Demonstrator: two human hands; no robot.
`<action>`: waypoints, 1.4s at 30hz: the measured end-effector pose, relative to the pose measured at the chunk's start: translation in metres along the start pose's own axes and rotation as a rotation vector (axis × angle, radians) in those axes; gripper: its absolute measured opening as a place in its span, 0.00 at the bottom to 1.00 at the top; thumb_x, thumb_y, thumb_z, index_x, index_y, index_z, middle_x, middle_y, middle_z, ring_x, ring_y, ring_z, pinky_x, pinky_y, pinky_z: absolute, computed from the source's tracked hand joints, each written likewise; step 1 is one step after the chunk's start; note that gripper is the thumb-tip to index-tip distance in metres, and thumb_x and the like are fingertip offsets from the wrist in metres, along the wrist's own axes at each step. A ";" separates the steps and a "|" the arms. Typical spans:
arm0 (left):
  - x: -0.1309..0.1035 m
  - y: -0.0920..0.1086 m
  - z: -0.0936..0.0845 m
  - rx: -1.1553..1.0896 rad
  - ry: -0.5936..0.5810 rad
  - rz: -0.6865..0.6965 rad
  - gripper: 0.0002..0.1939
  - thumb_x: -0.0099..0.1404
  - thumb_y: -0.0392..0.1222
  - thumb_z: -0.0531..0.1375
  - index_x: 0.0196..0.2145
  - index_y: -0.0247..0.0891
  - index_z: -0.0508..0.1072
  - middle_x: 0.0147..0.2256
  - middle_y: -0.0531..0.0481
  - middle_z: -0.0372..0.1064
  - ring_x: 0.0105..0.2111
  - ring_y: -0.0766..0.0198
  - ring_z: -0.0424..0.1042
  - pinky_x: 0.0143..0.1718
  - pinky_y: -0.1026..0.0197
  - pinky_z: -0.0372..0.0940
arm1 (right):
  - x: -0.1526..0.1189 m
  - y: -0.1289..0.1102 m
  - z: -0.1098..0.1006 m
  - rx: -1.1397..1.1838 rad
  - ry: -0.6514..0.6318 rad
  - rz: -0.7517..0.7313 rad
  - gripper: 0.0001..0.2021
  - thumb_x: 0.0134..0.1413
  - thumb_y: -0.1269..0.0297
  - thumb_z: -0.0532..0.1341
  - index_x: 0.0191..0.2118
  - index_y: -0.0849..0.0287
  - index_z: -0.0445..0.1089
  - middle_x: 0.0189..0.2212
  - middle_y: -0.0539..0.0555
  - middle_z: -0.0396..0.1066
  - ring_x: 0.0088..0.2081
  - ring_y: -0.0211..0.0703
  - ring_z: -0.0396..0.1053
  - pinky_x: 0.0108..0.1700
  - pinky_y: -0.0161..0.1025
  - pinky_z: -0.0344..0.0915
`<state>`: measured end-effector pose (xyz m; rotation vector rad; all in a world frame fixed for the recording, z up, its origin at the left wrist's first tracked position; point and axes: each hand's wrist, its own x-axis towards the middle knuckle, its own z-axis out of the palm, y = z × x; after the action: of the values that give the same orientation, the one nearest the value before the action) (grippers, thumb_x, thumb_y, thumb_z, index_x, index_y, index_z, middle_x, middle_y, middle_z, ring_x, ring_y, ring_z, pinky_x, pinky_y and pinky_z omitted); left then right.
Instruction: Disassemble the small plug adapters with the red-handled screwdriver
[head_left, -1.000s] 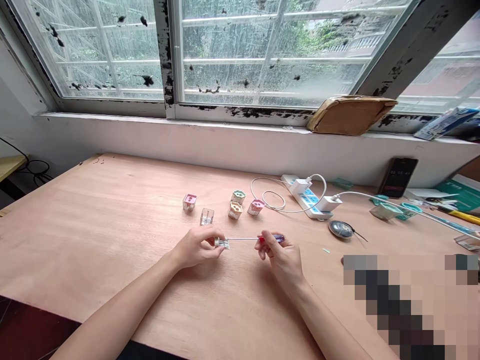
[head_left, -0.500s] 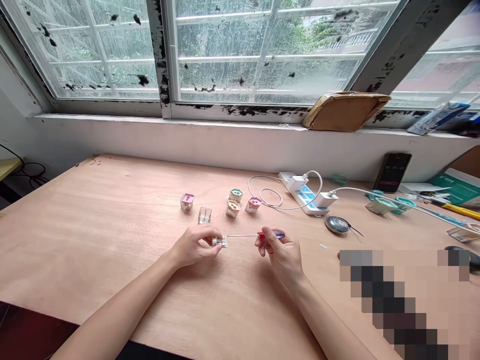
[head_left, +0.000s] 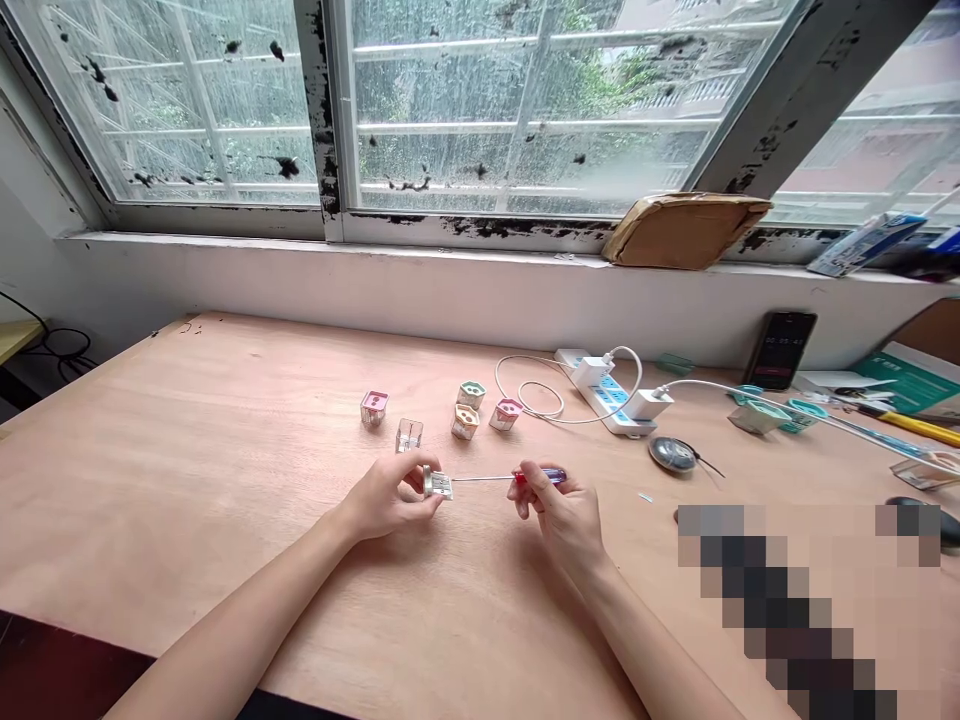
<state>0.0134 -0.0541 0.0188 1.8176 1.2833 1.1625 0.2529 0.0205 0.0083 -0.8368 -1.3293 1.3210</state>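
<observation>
My left hand pinches a small white-and-clear socket-like piece with metal parts between thumb and fingers, just above the table. My right hand is closed around the red and blue handle of a screwdriver. The screwdriver lies level, its thin shaft pointing left with the tip at the piece's right edge; whether it touches a screw I cannot tell. Behind my left hand stands a clear plastic housing. Farther back are clear-sided blocks with a pink top, a green top, an orange top and another pink top.
A white power strip with plugged-in chargers and a looped white cable lies at the back right. A round dark object, a phone leaning on the wall and teal pieces are farther right. A blurred patch covers the lower right.
The piece in my left hand has turned a little, its face showing more. The screwdriver tip has come up to its right edge. The view has shifted slightly.
</observation>
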 end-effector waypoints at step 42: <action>0.000 -0.001 -0.004 0.076 -0.108 -0.058 0.16 0.59 0.37 0.64 0.46 0.39 0.71 0.36 0.52 0.69 0.32 0.66 0.69 0.34 0.65 0.69 | -0.009 -0.021 0.011 -0.212 -0.077 -0.009 0.21 0.50 0.43 0.70 0.28 0.59 0.73 0.20 0.53 0.72 0.18 0.38 0.64 0.20 0.36 0.63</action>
<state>0.0095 -0.0542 0.0197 1.8582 1.3249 0.9829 0.2479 0.0062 0.0282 -0.9300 -1.5519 1.2293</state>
